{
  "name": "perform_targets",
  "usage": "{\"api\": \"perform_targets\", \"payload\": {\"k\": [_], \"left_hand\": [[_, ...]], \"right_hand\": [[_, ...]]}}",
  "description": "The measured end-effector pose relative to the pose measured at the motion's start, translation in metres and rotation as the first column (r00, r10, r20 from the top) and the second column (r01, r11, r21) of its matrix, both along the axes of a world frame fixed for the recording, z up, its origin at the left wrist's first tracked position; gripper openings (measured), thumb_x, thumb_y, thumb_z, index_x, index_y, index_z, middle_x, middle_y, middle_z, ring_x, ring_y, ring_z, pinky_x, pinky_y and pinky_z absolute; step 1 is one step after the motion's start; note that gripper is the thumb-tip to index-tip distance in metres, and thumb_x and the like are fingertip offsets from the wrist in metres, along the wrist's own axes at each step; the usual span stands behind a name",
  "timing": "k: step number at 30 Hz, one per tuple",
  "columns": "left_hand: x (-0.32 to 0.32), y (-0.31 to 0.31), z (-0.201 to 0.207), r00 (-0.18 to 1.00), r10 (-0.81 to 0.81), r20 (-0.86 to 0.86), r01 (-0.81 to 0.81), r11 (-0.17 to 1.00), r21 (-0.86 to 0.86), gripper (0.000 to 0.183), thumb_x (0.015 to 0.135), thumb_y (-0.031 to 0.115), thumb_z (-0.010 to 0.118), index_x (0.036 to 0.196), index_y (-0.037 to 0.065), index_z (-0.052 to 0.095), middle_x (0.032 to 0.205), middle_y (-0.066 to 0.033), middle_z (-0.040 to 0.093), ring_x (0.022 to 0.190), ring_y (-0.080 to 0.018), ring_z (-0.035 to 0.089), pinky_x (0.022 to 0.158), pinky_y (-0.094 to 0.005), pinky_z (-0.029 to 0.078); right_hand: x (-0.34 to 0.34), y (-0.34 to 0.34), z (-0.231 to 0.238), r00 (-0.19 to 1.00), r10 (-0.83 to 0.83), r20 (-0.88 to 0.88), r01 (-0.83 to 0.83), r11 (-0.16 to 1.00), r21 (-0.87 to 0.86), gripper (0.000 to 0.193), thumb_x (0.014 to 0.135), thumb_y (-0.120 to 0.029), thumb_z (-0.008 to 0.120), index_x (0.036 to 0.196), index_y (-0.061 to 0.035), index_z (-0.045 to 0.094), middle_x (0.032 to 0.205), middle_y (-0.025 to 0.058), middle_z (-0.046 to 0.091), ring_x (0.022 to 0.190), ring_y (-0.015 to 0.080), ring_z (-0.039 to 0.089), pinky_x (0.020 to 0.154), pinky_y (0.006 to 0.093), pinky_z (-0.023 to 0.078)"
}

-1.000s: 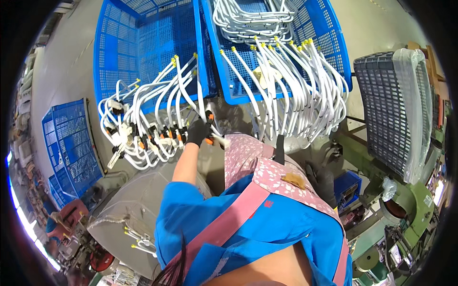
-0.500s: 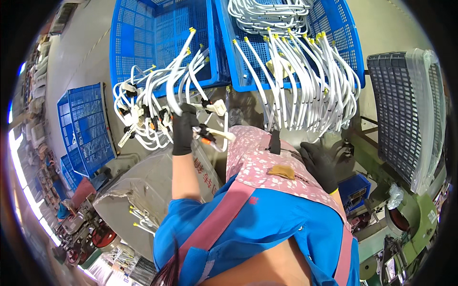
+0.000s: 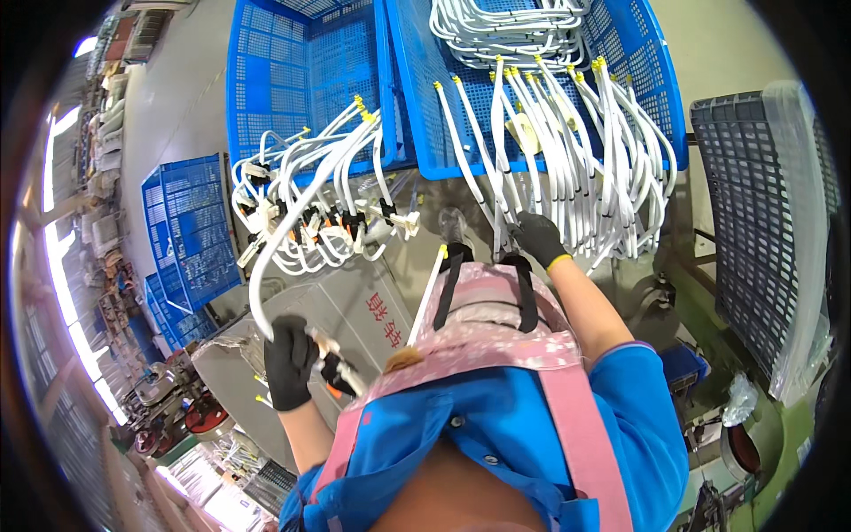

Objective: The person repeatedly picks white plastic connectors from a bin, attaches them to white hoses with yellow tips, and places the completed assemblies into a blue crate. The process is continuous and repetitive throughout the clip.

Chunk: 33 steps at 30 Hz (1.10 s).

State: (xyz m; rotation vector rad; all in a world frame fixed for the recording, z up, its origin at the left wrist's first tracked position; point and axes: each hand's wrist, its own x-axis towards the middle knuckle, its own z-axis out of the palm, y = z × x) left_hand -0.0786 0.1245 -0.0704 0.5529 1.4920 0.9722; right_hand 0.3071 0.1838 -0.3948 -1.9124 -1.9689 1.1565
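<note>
Left grip (image 3: 291,363), black-gloved, clenched round the lower end of one long white tube (image 3: 266,257), low and to the person's left. Black-and-orange fitting (image 3: 339,371) just beside the fingers; probably part of the same piece, the joint being unclear. Tube bows up from the glove and passes over the left bunch of white tubes (image 3: 282,182), its far end lost among yellow caps at the left blue crate (image 3: 257,71). Right grip (image 3: 539,238), also gloved, at the lower ends of the right bunch of white tubes (image 3: 567,186); fingertips appear to touch the nearest ones, but cannot tell whether they pinch any. Step in hand, as I judge it: one piece secured on the left, the right picking among hanging ends. Next move would seem to call for singling out one tube without dragging its crowded neighbours, the left keeping its long tube clear of the fittings below. Between the grips, a straight yellow-tipped tube (image 3: 427,297) slants beside the pink apron (image 3: 479,368); what it joins is hidden. Farther out: bent tubes (image 3: 510,40) stacked in the right blue crate (image 3: 651,89); grey carton (image 3: 328,310) beneath the left side; dark crate (image 3: 753,204), partly plastic-wrapped, far right.
</note>
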Motion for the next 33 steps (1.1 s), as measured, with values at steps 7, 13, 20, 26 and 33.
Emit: {"api": "perform_targets", "payload": {"k": [7, 13, 20, 26, 33], "left_hand": [[0.019, -0.037, 0.030, 0.996, -0.027, -0.080, 0.029, 0.999, 0.026, 0.034, 0.100, 0.032, 0.044, 0.099, 0.001, 0.057, 0.049, 0.0027, 0.038, 0.040, -0.0073, 0.030, 0.042, -0.0245, 0.027], [0.019, -0.037, 0.027, 0.995, -0.027, -0.091, 0.026, 1.000, -0.012, 0.033, 0.099, 0.032, 0.047, 0.101, 0.000, 0.057, 0.050, 0.0029, 0.039, 0.041, -0.0072, 0.033, 0.043, -0.0243, 0.029], [0.005, -0.041, 0.021, 0.967, -0.102, -0.235, 0.090, 0.994, -0.060, 0.034, 0.097, 0.032, 0.051, 0.100, -0.001, 0.058, 0.055, 0.0017, 0.044, 0.044, -0.0078, 0.038, 0.046, -0.0238, 0.033], [-0.017, -0.045, 0.014, 0.717, -0.078, -0.692, 0.139, 0.990, 0.032, 0.018, 0.089, 0.013, 0.062, 0.097, -0.003, 0.064, 0.065, 0.0001, 0.053, 0.051, -0.0077, 0.050, 0.050, -0.0234, 0.042], [-0.048, -0.056, 0.023, 0.777, -0.133, -0.615, 0.243, 0.965, 0.097, 0.017, 0.092, 0.017, 0.060, 0.092, 0.000, 0.067, 0.054, 0.0034, 0.047, 0.039, -0.0040, 0.040, 0.037, -0.0220, 0.030]], "right_hand": [[-0.044, 0.021, -0.055, 0.982, -0.159, 0.098, 0.173, 0.973, -0.153, 0.045, 0.078, -0.044, 0.064, 0.097, -0.0032, 0.059, 0.091, 0.0216, 0.065, 0.090, 0.0375, 0.062, 0.079, 0.0474, 0.048], [-0.048, 0.009, -0.058, 0.825, -0.565, -0.005, 0.563, 0.821, 0.093, 0.062, 0.068, -0.039, 0.075, 0.116, -0.0086, 0.051, 0.111, 0.0170, 0.055, 0.102, 0.0361, 0.056, 0.084, 0.0452, 0.047], [-0.039, 0.018, -0.072, 0.853, -0.479, -0.210, 0.482, 0.875, -0.040, 0.051, 0.078, -0.047, 0.069, 0.101, -0.0022, 0.062, 0.093, 0.0221, 0.066, 0.088, 0.0387, 0.063, 0.077, 0.0448, 0.048], [-0.070, -0.018, 0.005, 0.706, -0.527, -0.473, 0.645, 0.754, 0.124, 0.036, 0.087, -0.040, 0.063, 0.092, -0.0040, 0.066, 0.076, 0.0169, 0.065, 0.070, 0.0345, 0.063, 0.062, 0.0421, 0.046], [-0.075, -0.103, 0.170, 0.742, -0.498, -0.450, 0.538, 0.842, -0.043, 0.034, 0.091, -0.034, 0.059, 0.089, -0.0006, 0.062, 0.066, 0.0084, 0.060, 0.061, 0.0167, 0.058, 0.057, 0.0344, 0.044]]}}
